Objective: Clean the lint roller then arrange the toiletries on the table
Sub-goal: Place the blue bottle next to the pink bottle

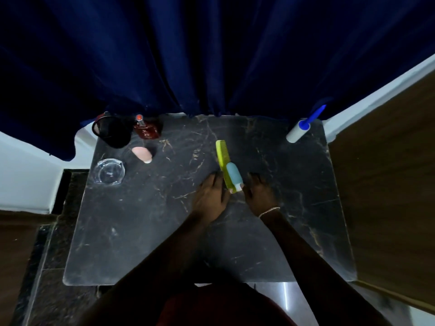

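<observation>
A yellow-green comb (222,156) lies mid-table, pointing away from me. A small teal bottle (233,175) with a white cap lies against the comb's right side. My left hand (210,192) rests flat on the black marble table (146,231) just left of the comb's near end, its thumb touching that end. My right hand (259,190), with a bracelet at the wrist, rests just right of the bottle's cap with its fingers spread. The lint roller (298,132), white with a blue handle, lies at the far right corner, away from both hands.
At the far left stand a black mesh cup (110,132) and a red perfume bottle (147,130). A pink bottle (142,154) lies near them, and a glass ashtray (108,171) sits at the left edge. A dark blue curtain (211,55) hangs behind; a wooden panel (388,172) borders the right.
</observation>
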Motion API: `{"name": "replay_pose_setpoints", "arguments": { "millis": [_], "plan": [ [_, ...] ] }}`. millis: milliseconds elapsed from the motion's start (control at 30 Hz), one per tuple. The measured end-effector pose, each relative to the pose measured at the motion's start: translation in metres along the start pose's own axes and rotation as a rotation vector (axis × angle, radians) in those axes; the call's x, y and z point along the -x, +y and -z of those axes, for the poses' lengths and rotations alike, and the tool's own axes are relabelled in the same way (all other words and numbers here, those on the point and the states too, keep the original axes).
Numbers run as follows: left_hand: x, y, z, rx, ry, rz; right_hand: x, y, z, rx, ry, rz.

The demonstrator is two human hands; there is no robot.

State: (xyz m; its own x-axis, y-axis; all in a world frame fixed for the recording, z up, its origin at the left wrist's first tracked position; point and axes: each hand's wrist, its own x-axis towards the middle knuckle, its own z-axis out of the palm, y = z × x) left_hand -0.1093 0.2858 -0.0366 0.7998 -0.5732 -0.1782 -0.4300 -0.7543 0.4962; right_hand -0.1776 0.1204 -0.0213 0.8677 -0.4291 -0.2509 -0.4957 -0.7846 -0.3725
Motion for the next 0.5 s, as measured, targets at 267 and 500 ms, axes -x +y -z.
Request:
{"name": "replay_pose_setpoints", "arguments": {
  "millis": [267, 500],
  "plan": [
    [-0.042, 0.037, -0.009, 0.487, 0.047, 0.496, -0.038, 0.002, 0.006, -0.45, -0.165, -0.227],
    [-0.057, 0.046, -0.018, 0.416, 0.01, 0.648, -0.048, 0.001, -0.003, -0.437, -0.231, -0.191]
  ]
}}
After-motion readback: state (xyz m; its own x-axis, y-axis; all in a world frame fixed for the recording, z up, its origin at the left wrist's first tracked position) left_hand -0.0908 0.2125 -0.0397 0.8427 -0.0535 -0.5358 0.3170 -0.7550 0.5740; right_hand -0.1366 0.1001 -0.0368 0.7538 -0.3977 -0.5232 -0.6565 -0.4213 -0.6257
